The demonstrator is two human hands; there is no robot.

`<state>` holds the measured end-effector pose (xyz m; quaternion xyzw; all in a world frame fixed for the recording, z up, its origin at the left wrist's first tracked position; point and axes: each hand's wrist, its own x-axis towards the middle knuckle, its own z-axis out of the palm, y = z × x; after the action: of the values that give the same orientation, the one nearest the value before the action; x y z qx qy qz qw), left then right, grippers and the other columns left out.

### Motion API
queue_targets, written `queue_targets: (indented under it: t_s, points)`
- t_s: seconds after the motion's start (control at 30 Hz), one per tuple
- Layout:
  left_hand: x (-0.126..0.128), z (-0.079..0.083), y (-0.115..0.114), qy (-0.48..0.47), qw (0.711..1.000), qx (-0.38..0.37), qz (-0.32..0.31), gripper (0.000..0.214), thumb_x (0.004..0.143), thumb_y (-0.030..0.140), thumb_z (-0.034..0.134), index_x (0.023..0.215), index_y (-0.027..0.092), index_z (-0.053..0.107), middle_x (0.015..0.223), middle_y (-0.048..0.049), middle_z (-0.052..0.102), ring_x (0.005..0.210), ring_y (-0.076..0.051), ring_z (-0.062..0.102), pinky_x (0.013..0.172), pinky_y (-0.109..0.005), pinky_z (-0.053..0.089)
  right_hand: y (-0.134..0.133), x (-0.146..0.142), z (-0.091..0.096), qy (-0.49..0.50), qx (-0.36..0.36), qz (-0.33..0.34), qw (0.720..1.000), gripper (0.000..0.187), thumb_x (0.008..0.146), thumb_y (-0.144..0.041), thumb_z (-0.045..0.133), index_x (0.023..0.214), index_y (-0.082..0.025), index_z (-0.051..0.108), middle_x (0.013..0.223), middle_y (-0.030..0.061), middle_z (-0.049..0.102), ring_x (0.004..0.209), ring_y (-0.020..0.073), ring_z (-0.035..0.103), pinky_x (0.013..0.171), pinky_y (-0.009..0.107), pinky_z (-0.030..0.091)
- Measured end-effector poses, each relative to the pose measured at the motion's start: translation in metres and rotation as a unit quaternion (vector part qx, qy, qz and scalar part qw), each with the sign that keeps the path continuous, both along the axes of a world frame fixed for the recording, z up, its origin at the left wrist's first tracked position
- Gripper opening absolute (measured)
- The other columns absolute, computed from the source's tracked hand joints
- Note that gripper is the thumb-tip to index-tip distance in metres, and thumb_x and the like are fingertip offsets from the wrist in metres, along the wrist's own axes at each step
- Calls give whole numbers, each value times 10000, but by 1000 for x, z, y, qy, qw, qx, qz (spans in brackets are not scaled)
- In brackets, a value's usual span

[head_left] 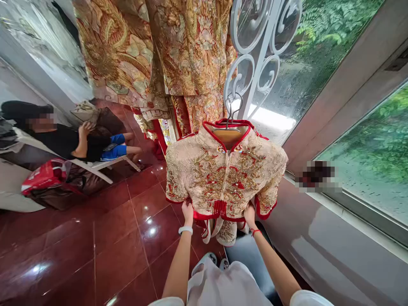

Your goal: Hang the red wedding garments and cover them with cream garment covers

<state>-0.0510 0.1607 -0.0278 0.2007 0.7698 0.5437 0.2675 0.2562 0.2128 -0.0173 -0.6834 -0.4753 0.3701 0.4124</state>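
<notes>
A gold-embroidered jacket with red trim (pixel 223 174) hangs on a wooden hanger (pixel 228 132) hooked onto a white scrolled metal grille (pixel 258 55). My left hand (pixel 187 211) pinches the jacket's bottom hem on the left side. My right hand (pixel 249 213) grips the hem on the right side. A white band sits on my left wrist and a red string on my right. More gold-and-red fabric (pixel 225 231) hangs below the hem between my hands.
Large embroidered gold garments (pixel 153 46) hang behind the jacket. A person (pixel 73 142) sits on a white seat at the left, beside a red bag (pixel 44 174). Glossy red floor tiles (pixel 111 242) lie below. A window (pixel 366 170) and grey sill run along the right.
</notes>
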Motion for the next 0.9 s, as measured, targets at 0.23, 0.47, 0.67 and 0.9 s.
queue_targets:
  t_s: [0.23,0.47,0.67,0.9]
  points:
    - [0,-24,-20,56,997,38,40,154,860,266,510,909,172,620,973,-117,715,940,-236,686,897,-364,534,-15,-6,-24,-109,-4,-96,989,224,863,-424,337,694,-277,325,609,59,477,649,261,532,597,359,387]
    - [12,-13,-46,157,987,30,35,317,905,306,495,1132,119,613,1119,-192,655,1087,-313,620,1004,-512,472,-34,-19,-7,-156,113,-138,972,396,913,-382,352,1127,-128,567,1167,227,613,1170,347,558,959,511,457]
    - [64,29,-40,495,806,42,-322,560,885,124,474,1438,206,515,1482,-144,516,1416,-303,433,1178,-509,349,-61,-65,21,-367,259,198,871,615,860,-132,475,1459,-270,495,1584,94,398,1517,342,239,1198,609,229]
    - [84,78,-12,552,761,-11,-341,657,847,55,461,1498,135,446,1590,-191,395,1499,-353,318,1179,-599,330,-53,-85,67,-357,235,168,888,577,865,-133,468,1428,-233,548,1651,90,279,1547,348,151,1190,617,268]
